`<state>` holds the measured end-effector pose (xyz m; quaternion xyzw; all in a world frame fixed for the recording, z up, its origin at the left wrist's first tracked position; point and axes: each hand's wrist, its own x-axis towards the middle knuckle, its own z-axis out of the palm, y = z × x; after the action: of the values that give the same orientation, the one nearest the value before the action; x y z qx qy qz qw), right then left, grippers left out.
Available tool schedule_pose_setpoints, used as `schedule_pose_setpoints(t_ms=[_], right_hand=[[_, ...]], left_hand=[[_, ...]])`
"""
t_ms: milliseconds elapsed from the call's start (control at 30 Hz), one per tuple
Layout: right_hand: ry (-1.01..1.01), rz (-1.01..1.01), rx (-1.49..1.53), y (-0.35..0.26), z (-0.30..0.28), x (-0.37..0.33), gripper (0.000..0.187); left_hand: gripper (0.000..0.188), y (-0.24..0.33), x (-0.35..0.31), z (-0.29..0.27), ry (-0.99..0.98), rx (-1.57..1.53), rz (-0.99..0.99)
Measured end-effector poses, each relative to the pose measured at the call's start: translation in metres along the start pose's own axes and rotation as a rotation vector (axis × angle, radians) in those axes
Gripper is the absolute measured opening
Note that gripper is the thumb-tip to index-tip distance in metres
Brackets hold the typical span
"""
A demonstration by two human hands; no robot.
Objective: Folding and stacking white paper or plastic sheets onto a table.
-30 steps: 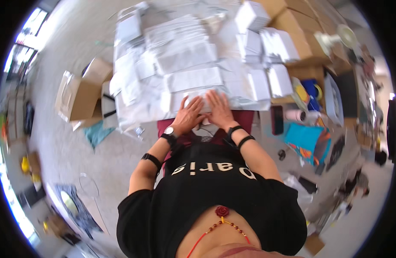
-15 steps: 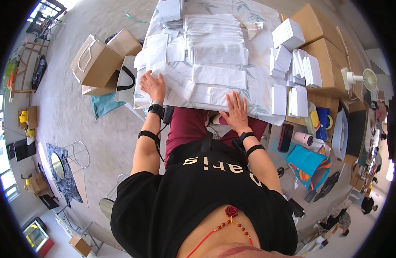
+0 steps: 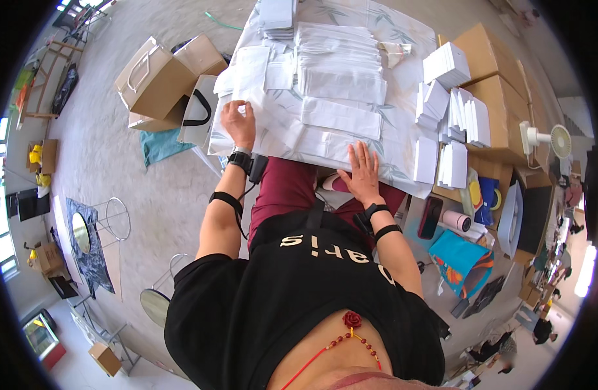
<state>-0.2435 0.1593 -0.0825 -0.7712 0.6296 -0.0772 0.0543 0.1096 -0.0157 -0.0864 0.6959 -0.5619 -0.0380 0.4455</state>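
Note:
My left hand [image 3: 238, 123] is at the table's near left edge, its fingers curled together beside overlapping white paper pieces [image 3: 279, 123]. Whether it pinches a paper corner is hidden. My right hand [image 3: 362, 174] lies with fingers stretched out on the right end of a flat white paper piece [image 3: 325, 144] along the near edge. Just beyond that lies another folded white paper piece [image 3: 341, 117]. Farther off, a long overlapping row of white papers [image 3: 341, 58] covers the middle of the table.
White box-like stacks [image 3: 446, 65] line the right side, next to large cardboard boxes [image 3: 497, 104] and a small fan [image 3: 559, 141]. A phone [image 3: 431, 218] and a pink bottle [image 3: 456, 221] are at the right. Carton boxes [image 3: 152, 78] stand left of the patterned tablecloth [image 3: 403, 143].
My left hand has gone from spread fingers on the papers to curled fingers, slightly raised. My right hand stays flat in about the same place. The whole view has shifted slightly.

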Motion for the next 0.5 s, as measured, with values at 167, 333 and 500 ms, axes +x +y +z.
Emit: schedule_pose_setpoints(t_ms=[167, 333, 500], right_hand=[[-0.036, 0.018, -0.016, -0.001, -0.007, 0.000, 0.084], [0.110, -0.009, -0.038, -0.026, -0.044, 0.025, 0.082], [0.072, 0.432, 1.125, -0.055, -0.087, 0.074, 0.048]], left_hand=[[0.010, 0.062, -0.016, -0.012, -0.057, -0.444, -0.033], [0.014, 0.130, -0.042, -0.031, -0.132, -0.566, 0.119], [0.019, 0.167, -0.074, -0.028, -0.255, -0.545, 0.267]])
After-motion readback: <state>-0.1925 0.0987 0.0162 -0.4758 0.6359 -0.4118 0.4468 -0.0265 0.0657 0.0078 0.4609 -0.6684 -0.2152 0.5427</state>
